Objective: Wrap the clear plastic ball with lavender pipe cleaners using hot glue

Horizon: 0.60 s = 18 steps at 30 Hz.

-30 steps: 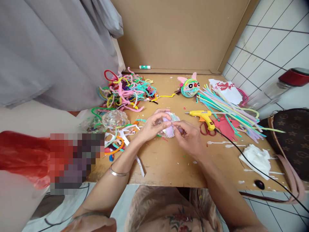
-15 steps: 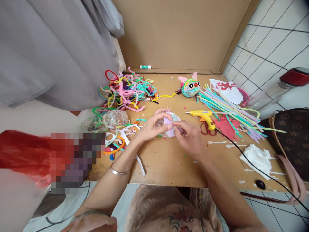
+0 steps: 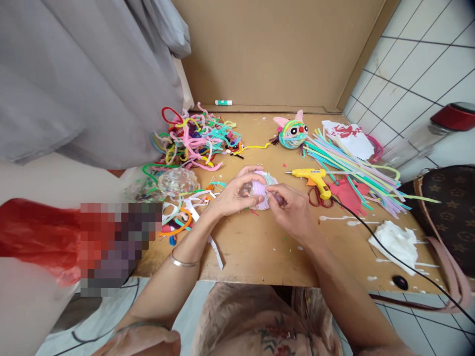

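Left fingers in arc around lavender-wrapped ball

Head-worn view, forward-down over table

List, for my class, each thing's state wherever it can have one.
Craft ball: held in the left grip, partly wrapped in lilac
Animal-faced ball: ears and eyes attached
Glue gun: lying on its side, apparently loaded
Scissors: partly hidden, open or shut unclear
Loose pipe cleaners: fanned out
Pipe-cleaner pile: tangled
Tissue: crumpled
Bottle: lid on

Lilac-banded ball between fingers
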Motion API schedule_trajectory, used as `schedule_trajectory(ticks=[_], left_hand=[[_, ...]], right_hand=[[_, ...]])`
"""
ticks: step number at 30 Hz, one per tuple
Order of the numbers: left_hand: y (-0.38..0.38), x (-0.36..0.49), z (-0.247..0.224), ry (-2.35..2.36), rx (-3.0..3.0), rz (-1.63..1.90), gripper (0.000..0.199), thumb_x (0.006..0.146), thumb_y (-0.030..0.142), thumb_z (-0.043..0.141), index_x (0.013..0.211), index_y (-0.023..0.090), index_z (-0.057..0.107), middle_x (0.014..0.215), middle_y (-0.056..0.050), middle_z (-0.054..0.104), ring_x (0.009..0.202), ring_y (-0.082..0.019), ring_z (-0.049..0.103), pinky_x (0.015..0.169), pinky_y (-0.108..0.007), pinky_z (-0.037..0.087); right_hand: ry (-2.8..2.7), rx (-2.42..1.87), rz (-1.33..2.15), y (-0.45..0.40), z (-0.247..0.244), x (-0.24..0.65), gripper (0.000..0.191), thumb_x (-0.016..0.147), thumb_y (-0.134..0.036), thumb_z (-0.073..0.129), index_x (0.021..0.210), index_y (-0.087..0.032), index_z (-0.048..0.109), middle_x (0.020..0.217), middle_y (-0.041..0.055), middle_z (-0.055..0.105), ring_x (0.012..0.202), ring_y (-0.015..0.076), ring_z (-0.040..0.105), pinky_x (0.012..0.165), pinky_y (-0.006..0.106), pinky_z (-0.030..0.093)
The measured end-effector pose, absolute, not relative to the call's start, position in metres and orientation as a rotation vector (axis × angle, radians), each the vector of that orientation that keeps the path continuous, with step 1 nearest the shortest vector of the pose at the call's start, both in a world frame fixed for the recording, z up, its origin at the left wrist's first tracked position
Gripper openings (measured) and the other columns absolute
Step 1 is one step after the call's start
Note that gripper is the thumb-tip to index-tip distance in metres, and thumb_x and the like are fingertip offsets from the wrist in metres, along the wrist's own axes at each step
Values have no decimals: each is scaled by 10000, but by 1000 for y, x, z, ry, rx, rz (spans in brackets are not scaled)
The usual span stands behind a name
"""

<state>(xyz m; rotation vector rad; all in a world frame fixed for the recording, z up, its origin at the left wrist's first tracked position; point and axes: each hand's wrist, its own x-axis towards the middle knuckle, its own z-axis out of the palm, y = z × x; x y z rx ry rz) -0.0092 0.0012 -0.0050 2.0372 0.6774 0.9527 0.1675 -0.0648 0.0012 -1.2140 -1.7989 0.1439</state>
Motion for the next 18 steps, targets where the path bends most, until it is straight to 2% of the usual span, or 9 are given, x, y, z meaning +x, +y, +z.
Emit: schedule_trajectory(ticks=[7, 13, 18], left_hand=[[1, -8, -5, 687, 2050, 973, 352, 770, 382, 734, 1043, 184, 632, 1403, -154, 482, 1327, -295, 468, 1107, -462, 365], [4, -7, -9, 658, 2073, 1007, 508, 660, 445, 830, 1030, 167, 621, 1378, -184, 481, 1329, -310, 460, 1112, -475, 355], [6, -5, -13, 641, 2077, 1043, 563, 611, 479, 855, 1020, 174, 617, 1375, -189, 485, 1321, -326, 467, 1102, -493, 360]], right_hand=[[-1786, -1238, 133, -65, 0, 167, 167, 852, -196, 518, 866, -201, 684, 710, 13, 672, 556, 121, 536, 555, 249, 404], [-1778, -1228, 116, -65, 1, 167, 165, 841, -183, 526, 865, -198, 689, 692, 9, 669, 543, 120, 533, 547, 245, 408], [-1772, -1241, 125, -64, 0, 166, 172, 834, -189, 525, 874, -203, 692, 689, 11, 669, 544, 122, 536, 554, 245, 421]])
